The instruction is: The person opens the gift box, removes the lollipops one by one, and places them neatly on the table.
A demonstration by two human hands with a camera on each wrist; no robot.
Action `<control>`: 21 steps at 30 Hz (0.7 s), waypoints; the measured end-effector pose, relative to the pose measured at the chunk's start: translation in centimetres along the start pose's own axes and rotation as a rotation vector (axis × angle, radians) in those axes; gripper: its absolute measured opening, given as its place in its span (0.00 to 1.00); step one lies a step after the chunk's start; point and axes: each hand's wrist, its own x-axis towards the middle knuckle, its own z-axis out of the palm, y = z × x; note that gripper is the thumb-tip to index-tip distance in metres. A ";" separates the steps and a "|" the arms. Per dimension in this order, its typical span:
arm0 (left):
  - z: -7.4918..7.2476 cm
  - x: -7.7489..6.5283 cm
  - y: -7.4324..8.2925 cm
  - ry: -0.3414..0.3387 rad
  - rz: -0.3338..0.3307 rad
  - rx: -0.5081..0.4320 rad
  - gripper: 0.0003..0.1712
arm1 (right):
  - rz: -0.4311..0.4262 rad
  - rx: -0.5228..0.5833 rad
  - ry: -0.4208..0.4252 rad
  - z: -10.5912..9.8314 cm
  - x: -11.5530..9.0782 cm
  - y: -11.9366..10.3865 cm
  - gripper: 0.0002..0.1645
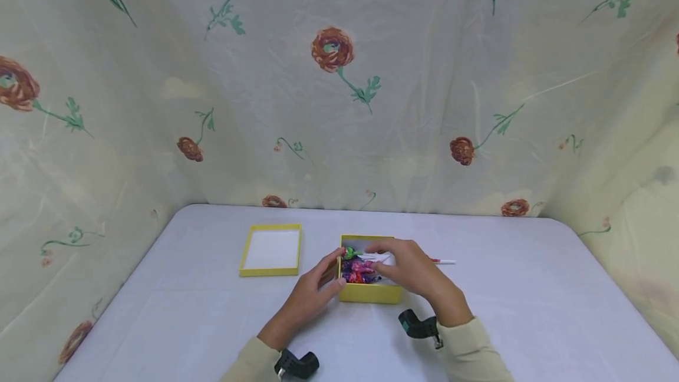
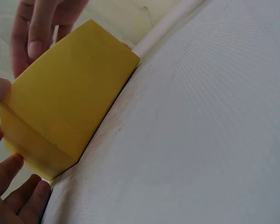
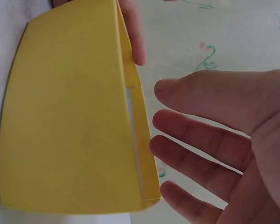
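Note:
An open yellow box (image 1: 370,294) stands on the table with several lollipops (image 1: 361,270) in it, their wrappers purple, pink, red and green, with white sticks. My left hand (image 1: 317,287) holds the box at its left side, thumb at the near corner and fingers along the side wall. Over the right part of the box hovers my right hand (image 1: 412,265), its thumb and fingers spread apart. In the right wrist view the fingertips (image 3: 162,122) are just above the rim, with nothing between them. The box walls hide the lollipops in both wrist views.
The yellow box lid (image 1: 272,247) lies to the left, white inside facing up. A red and white stick (image 1: 444,262) shows on the table right of the box, partly behind my right hand. A floral curtain (image 1: 339,134) hangs behind the white table (image 1: 185,311).

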 end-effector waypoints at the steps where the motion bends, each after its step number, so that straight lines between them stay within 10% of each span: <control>1: 0.0 0.0 0.0 -0.001 0.000 -0.001 0.34 | -0.005 0.004 -0.008 0.1 0.0 0.0 0.18; 13: 0.0 0.0 -0.2 0.013 0.072 -0.004 0.34 | -0.087 0.063 -0.071 1.1 0.4 0.0 0.14; 21: -0.5 -1.2 3.2 0.002 0.074 -0.029 0.34 | -0.080 0.075 -0.091 1.6 0.5 0.2 0.12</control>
